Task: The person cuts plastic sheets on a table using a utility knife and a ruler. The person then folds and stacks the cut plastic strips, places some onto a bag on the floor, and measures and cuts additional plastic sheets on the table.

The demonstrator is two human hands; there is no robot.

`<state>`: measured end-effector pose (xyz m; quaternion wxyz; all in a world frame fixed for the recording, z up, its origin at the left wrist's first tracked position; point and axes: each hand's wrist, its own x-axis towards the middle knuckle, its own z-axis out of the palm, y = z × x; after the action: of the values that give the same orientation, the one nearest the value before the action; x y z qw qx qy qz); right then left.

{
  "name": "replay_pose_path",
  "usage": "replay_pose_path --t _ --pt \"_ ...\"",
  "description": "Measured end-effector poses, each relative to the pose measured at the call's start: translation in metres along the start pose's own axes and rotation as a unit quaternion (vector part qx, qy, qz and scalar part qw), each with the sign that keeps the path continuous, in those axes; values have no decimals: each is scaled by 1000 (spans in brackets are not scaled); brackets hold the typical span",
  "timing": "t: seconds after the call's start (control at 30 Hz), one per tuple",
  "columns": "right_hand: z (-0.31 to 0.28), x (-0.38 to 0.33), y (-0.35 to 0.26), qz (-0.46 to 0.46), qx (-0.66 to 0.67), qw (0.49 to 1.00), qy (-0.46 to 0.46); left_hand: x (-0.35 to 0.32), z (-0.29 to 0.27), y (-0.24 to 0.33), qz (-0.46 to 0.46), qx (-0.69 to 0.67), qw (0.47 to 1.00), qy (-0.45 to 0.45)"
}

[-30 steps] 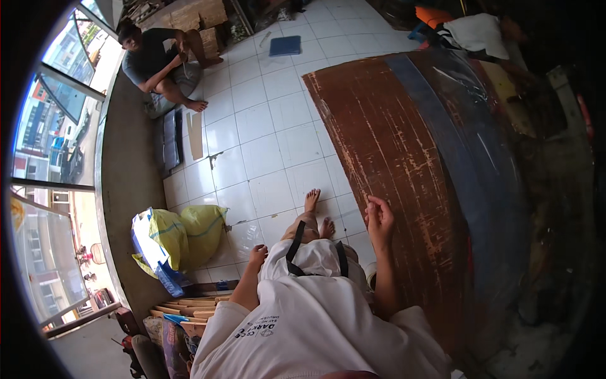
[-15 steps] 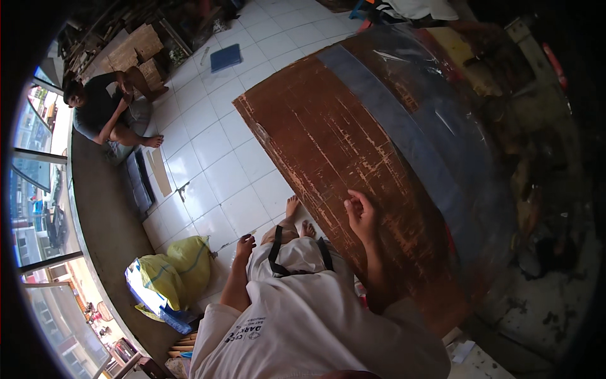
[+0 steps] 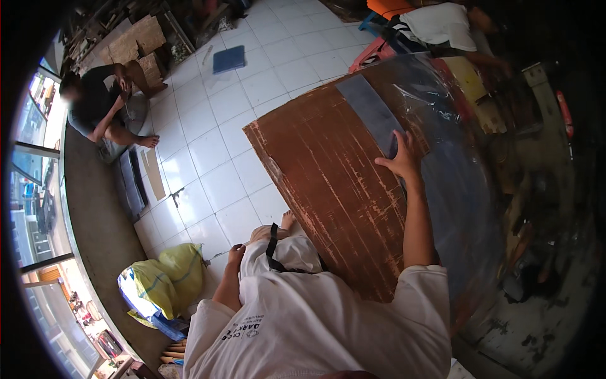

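A worn brown wooden board, scratched with pale streaks, spreads in front of me and to my right. Across its right part lies a grey-blue sheet strip, with clear plastic sheeting beside it. My right hand reaches over the board with thumb and fingers spread, touching the strip near its right edge. Low at my left side hangs my left hand, fingers loosely curled beside my shorts; nothing shows in it.
A seated person is by the left wall, and another person in a white top is beyond the board. A yellow sack lies at my left. A blue square mat rests on the white tiled floor.
My right hand has moved forward and to the right, from above the board's near part to the grey-blue strip, its fingers spreading. The left hand stays low at my side.
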<state>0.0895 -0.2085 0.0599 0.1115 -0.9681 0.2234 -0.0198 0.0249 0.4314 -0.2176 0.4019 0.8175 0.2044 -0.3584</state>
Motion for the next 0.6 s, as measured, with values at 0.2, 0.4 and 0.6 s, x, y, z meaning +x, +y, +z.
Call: replay_pose_path --t 0.2,0.4,0.6 --pt "-9 9 -2 -21 56 998 23 28 -1 17 -23 -71 997 -21" --pt "-34 -2 -30 -84 103 989 67 53 3 52 -38 -144 988 -26" --pt "-58 -28 -78 -163 96 972 136 57 -6 146 194 -216 954 77"
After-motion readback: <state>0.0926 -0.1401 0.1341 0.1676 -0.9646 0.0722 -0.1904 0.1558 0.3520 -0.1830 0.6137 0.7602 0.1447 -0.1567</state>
